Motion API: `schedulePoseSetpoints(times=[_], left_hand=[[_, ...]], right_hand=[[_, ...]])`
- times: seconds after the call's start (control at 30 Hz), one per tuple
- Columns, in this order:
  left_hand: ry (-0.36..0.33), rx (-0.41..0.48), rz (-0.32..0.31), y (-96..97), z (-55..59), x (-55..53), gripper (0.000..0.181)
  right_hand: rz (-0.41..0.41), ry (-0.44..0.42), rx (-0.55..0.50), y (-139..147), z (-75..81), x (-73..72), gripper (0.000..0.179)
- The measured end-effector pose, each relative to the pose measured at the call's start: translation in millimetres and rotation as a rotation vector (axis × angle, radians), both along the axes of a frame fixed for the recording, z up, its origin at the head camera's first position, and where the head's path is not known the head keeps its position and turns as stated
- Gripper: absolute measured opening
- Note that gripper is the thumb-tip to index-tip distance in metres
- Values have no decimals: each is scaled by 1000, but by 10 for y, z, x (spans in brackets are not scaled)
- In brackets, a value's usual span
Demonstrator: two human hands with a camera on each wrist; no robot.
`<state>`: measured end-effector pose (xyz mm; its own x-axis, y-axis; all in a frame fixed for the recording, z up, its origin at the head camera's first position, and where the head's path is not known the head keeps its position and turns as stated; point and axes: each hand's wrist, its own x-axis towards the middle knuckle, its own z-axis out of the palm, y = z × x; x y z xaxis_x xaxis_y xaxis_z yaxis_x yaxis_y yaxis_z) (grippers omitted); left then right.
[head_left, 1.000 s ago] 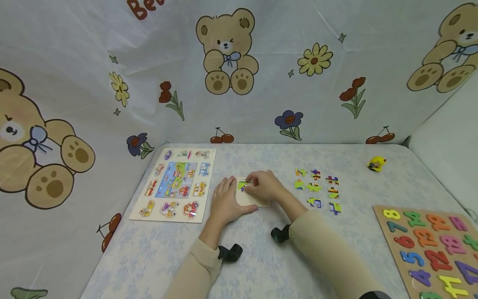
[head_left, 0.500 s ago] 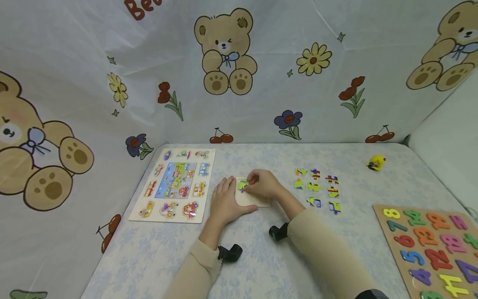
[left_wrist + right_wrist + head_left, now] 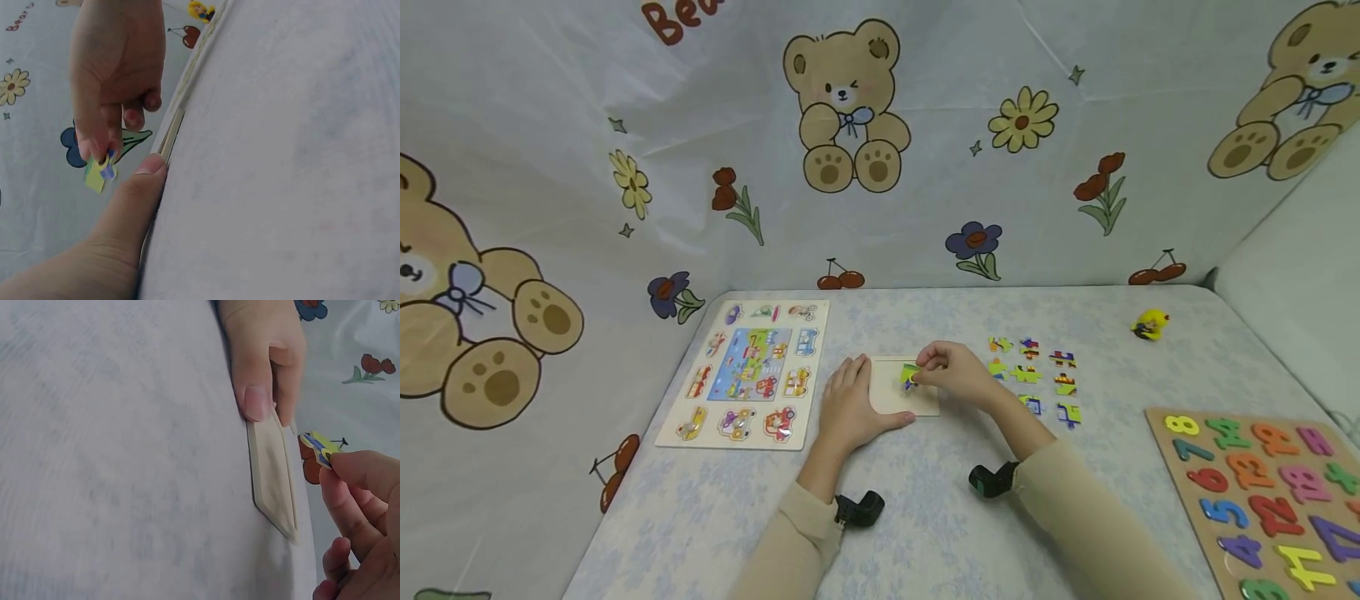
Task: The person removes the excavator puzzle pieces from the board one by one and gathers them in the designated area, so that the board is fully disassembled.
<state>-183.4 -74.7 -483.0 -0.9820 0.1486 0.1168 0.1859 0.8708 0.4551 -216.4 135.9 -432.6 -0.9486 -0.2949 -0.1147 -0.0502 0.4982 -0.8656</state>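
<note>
Between thumb and fingertips my right hand [image 3: 957, 372] pinches a green, yellow and blue jigsaw puzzle piece [image 3: 909, 377], raised over a small pale wooden puzzle tray [image 3: 887, 400]. Both wrist views show this piece tilted above the tray. My left hand [image 3: 853, 404] rests at the tray's left side, fingers straight, its thumb [image 3: 140, 190] lying along the near edge. In the right wrist view the tray [image 3: 272, 472] lies flat, its bare wooden bed partly visible. Several loose jigsaw pieces [image 3: 1027, 375] lie in loose rows right of the tray, some partly hidden by my right forearm.
A wooden peg puzzle board [image 3: 721, 421] with vehicle pictures lies at the left. A brown number board [image 3: 1217, 500] fills the near right corner. A yellow duck toy [image 3: 1151, 324] stands at the back right. Behind the table hangs a bear-print cloth [image 3: 925, 233].
The puzzle piece was at the tray's upper left; my right hand has lifted it and shifted right with it. The left hand has stayed against the tray.
</note>
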Motion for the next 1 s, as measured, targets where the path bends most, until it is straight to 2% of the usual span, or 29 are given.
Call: schedulePoseSetpoints(times=[0.17,0.4,0.53,0.73,1.0], left_hand=[[-5,1,7,-22,-18,-19,127],[-2,4,11,-55,-56,-36,127],[1,7,11,-65,-64,-41,128],[5,11,12,-67,-61,-57,128],[3,0,12,-63,-72,-48,127]], right_hand=[[-4,1,22,265,30,74,19],[-33,-15,128,723,22,167,19],[-12,-7,166,912,21,231,20],[-11,19,245,1010,-25,246,16],[-24,118,389,969,-93,239,13]])
